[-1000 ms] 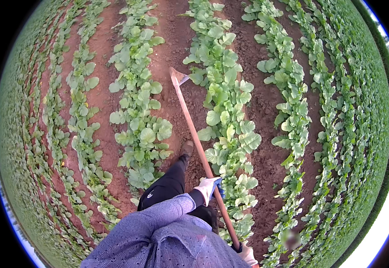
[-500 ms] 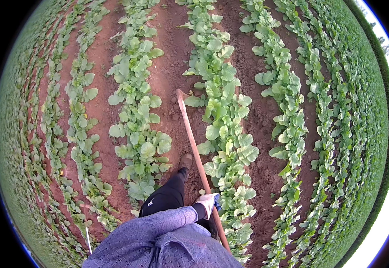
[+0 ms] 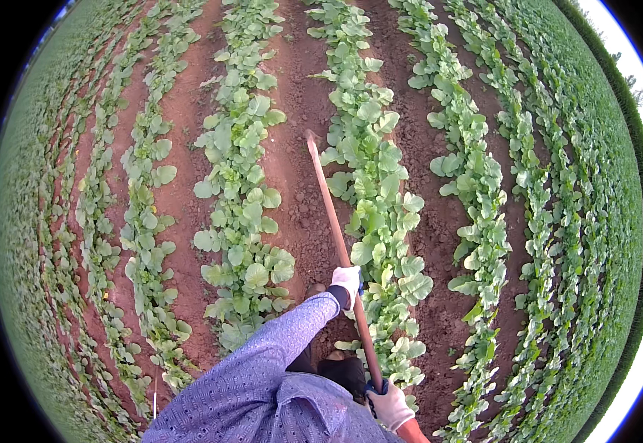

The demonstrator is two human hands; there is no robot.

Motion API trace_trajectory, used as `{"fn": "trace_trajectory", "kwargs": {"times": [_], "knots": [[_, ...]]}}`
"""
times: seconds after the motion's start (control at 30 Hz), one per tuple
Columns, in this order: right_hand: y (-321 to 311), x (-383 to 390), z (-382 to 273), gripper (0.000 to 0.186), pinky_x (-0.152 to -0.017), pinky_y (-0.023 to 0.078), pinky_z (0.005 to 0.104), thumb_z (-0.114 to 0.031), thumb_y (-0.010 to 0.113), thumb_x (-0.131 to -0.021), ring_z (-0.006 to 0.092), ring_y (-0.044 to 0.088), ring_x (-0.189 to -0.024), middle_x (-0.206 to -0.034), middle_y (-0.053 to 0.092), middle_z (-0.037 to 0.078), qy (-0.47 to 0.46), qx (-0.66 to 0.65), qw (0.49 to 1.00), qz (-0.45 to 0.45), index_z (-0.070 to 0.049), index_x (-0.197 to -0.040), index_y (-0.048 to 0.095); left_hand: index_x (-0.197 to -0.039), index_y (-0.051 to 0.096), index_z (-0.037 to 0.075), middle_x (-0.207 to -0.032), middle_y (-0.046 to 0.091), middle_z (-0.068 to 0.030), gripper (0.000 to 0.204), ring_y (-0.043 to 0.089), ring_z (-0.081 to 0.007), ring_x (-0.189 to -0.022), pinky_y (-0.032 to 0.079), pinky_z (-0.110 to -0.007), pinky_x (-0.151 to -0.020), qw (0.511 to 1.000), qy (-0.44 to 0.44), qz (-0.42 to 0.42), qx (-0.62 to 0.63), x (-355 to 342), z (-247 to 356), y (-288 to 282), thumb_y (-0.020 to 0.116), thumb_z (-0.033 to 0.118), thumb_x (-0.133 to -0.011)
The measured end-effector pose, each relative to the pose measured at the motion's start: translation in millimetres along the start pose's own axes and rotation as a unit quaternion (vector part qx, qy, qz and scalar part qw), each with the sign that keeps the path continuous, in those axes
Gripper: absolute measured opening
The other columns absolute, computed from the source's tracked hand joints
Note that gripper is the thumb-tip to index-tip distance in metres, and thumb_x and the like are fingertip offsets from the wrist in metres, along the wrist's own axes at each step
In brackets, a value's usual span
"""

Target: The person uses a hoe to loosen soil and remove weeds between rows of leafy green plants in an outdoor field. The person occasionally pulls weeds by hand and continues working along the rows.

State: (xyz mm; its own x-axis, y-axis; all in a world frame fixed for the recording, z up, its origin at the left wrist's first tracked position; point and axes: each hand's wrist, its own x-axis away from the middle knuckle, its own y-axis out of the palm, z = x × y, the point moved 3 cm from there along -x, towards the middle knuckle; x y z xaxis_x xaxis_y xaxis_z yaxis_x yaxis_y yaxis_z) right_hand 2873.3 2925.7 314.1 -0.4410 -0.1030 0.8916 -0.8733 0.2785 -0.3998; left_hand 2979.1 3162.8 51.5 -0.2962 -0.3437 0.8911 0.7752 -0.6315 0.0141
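A long wooden hoe (image 3: 327,200) runs diagonally up the furrow, its head (image 3: 313,137) at the soil beside a row of leafy plants (image 3: 380,208). My left hand (image 3: 348,284), in a white-and-blue glove, is closed round the middle of the handle. My right hand (image 3: 386,404), gloved alike, grips the handle lower down, near the bottom of the view. The handle extends past it toward the lower edge. My purple patterned sleeve (image 3: 277,340) reaches from the lower edge to the left hand, partly hiding my legs.
Curving rows of broad-leaved plants (image 3: 236,229) fill the field on both sides, with furrows of reddish soil (image 3: 425,310) between them. A dark hedge (image 3: 631,125) and pale sky lie at the far right rim. A thin pale stick (image 3: 155,395) stands at the lower left.
The hoe head first drew back toward me, then moved forward and right. My left hand has risen up the view with the handle. My right hand shows again lower right; my leg is now more hidden.
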Motion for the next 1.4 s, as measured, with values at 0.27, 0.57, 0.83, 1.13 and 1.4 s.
{"fn": "trace_trajectory", "kwargs": {"times": [0.27,0.57,0.83,1.13,1.4], "knots": [[-84.1,63.8,-33.3,0.04,-0.072,0.051,0.036,-0.032,0.073,-0.077,0.0258,0.069,-0.081,-0.085,0.069,0.015,-0.006,0.017,1.0,0.01,-0.004,-0.106,0.064,-0.072,0.051,0.01,-0.06,0.05,-0.0066,0.028,0.052,-0.0229,-0.049,0.047,-0.041,-0.047,0.975,-0.153,-0.115,0.11,65.7,1.6,8.2,0.061,0.027,-0.091],[-105.4,32.9,12.7,0.043,-0.071,0.051,0.0398,-0.034,0.069,-0.082,0.0287,0.068,-0.077,-0.083,0.067,0.02,-0.05,-0.179,0.981,0.049,-0.004,-0.111,0.06,-0.069,0.047,0.014,-0.059,0.042,-0.0012,0.026,0.044,-0.019,-0.046,0.048,-0.039,-0.046,0.969,-0.135,-0.165,0.126,10.4,24.1,45.1,0.059,0.022,-0.09],[-137.9,-155.3,-196.6,0.028,-0.048,0.043,0.0278,-0.02,0.07,-0.086,0.0084,0.05,-0.053,-0.067,0.058,0.001,0.019,-0.291,0.953,-0.078,0.001,-0.103,0.063,-0.076,0.049,0.006,-0.06,0.05,-0.0047,0.023,0.049,-0.0199,-0.048,0.044,-0.038,-0.042,0.995,0.092,0.034,-0.014,-133.9,304.2,66.1,0.065,0.02,-0.086],[-129.4,-259.9,-314.8,0.019,-0.043,0.042,0.0286,-0.019,0.069,-0.086,0.0102,0.048,-0.047,-0.061,0.053,0.0,0.059,-0.376,0.869,-0.316,-0.004,-0.09,0.059,-0.097,0.054,-0.003,-0.082,0.064,-0.0182,0.038,0.065,-0.0288,-0.071,0.051,-0.042,-0.06,0.944,0.131,0.176,-0.245,-269.3,368.9,-16.8,0.062,0.033,-0.085],[-201.2,-110.9,-119.7,0.018,-0.058,0.046,0.0319,-0.015,0.071,-0.082,0.0136,0.054,-0.063,-0.073,0.061,-0.001,0.024,-0.185,0.969,-0.164,-0.004,-0.095,0.067,-0.096,0.053,-0.001,-0.074,0.06,-0.0109,0.034,0.06,-0.0208,-0.064,0.047,-0.038,-0.057,0.98,-0.093,0.022,-0.176,-49.3,269.4,79.0,0.064,0.03,-0.087]]}}
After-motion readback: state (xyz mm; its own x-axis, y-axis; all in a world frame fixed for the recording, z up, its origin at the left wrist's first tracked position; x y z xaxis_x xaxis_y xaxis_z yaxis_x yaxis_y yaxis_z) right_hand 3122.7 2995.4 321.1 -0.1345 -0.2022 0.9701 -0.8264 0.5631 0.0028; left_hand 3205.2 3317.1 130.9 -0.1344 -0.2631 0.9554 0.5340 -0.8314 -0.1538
